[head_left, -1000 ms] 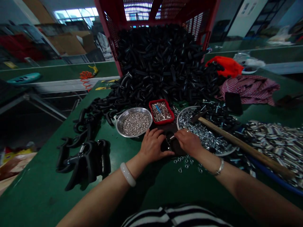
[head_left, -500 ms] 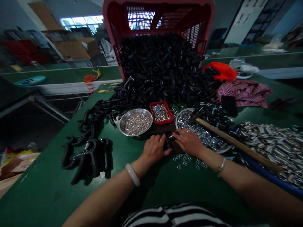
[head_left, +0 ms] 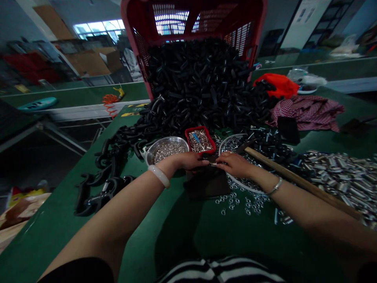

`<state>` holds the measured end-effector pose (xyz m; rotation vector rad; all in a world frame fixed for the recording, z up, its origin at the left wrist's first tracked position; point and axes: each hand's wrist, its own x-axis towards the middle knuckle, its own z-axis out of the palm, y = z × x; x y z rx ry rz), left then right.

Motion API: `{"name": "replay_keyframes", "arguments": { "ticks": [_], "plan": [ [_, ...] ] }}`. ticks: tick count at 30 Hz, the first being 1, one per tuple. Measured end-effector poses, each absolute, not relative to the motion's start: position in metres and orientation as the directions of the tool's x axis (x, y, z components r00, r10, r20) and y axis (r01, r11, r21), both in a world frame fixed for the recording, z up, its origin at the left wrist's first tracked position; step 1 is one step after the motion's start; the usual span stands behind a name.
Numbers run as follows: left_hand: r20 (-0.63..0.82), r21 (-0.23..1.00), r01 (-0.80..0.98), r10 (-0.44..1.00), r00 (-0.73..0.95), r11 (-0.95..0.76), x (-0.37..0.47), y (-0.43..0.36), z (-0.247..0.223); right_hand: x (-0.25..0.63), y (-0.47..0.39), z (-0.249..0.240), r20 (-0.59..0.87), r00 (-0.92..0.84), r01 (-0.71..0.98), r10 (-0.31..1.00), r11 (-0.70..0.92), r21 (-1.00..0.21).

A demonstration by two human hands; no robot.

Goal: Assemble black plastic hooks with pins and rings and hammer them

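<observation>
In the head view my left hand (head_left: 191,160) is closed round a dark part, mostly hidden, in front of the red tray. A small metal spring (head_left: 213,164) shows at the end of that part, between my two hands. My right hand (head_left: 235,163) has its fingertips pinched at the spring's right side; what exactly they grip is too small to make out. Below the hands lies a dark flat block (head_left: 207,185). Close by are a metal bowl of small silver pieces (head_left: 151,154), a red tray of pins (head_left: 203,148) holding a blue tool, and a white-rimmed dish (head_left: 221,146) of metal eye pieces.
A red crate (head_left: 131,43) spills a heap of black curved parts (head_left: 200,82) across the back. A wooden-handled hammer (head_left: 282,169) lies on the right, near piled springs (head_left: 338,177). Finished-looking black clamps (head_left: 97,196) lie left; loose eye pieces (head_left: 232,199) lie in front.
Both hands have lifted the dark part with the spring away from the block, and my left hand has moved forward and turned. More of the block now shows.
</observation>
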<state>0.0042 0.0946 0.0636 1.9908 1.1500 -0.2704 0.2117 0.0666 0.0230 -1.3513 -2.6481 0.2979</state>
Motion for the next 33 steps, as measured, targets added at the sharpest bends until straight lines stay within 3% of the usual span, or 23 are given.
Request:
{"name": "replay_keyframes", "arguments": {
  "ticks": [2, 4, 8, 12, 16, 19, 23, 25, 27, 30, 33],
  "plan": [
    [-0.592, 0.541, 0.826, 0.626, 0.508, -0.159, 0.005, 0.095, 0.054, 0.210, 0.074, 0.019, 0.008, -0.603, 0.764, 0.797, 0.581, -0.282],
    [-0.541, 0.446, 0.876, 0.725, 0.426, -0.181, 0.006, 0.090, 0.044, 0.208, 0.078, 0.016, -0.011, -0.613, 0.756, 0.790, 0.583, -0.297],
    [-0.211, 0.208, 0.952, 0.940, 0.267, -0.224, 0.006, 0.071, 0.026, 0.204, 0.076, 0.013, 0.005, -0.566, 0.800, 0.825, 0.550, -0.237],
    [0.082, 0.228, 0.925, 0.953, 0.292, -0.303, -0.001, 0.052, 0.017, 0.200, 0.073, 0.019, 0.029, -0.511, 0.850, 0.859, 0.509, -0.137],
    [0.216, 0.256, 0.882, 0.913, 0.347, -0.396, -0.014, 0.045, 0.016, 0.186, 0.098, 0.035, 0.113, -0.391, 0.896, 0.913, 0.406, -0.180],
    [0.185, 0.223, 0.880, 0.904, 0.385, -0.420, -0.019, 0.042, 0.015, 0.164, 0.134, 0.041, 0.126, -0.282, 0.943, 0.951, 0.299, -0.147],
    [0.153, 0.171, 0.873, 0.888, 0.435, -0.457, -0.026, 0.036, 0.016, 0.134, 0.172, 0.033, 0.045, -0.291, 0.947, 0.956, 0.295, -0.127],
    [0.170, 0.154, 0.906, 0.914, 0.369, -0.395, -0.035, 0.038, 0.019, 0.125, 0.180, 0.027, 0.037, -0.301, 0.945, 0.953, 0.303, -0.127],
    [0.149, 0.135, 0.964, 0.967, 0.208, -0.229, -0.049, 0.047, 0.024, 0.118, 0.179, 0.025, 0.045, -0.303, 0.945, 0.952, 0.306, -0.119],
    [-0.073, 0.102, 0.995, 0.997, 0.000, 0.008, -0.070, 0.070, 0.031, 0.102, 0.169, 0.030, 0.054, -0.379, 0.917, 0.924, 0.382, -0.114],
    [-0.240, 0.096, 0.995, 0.971, 0.007, 0.017, -0.081, 0.090, 0.032, 0.076, 0.156, 0.036, -0.006, -0.506, 0.856, 0.862, 0.502, -0.121]
  ]
}}
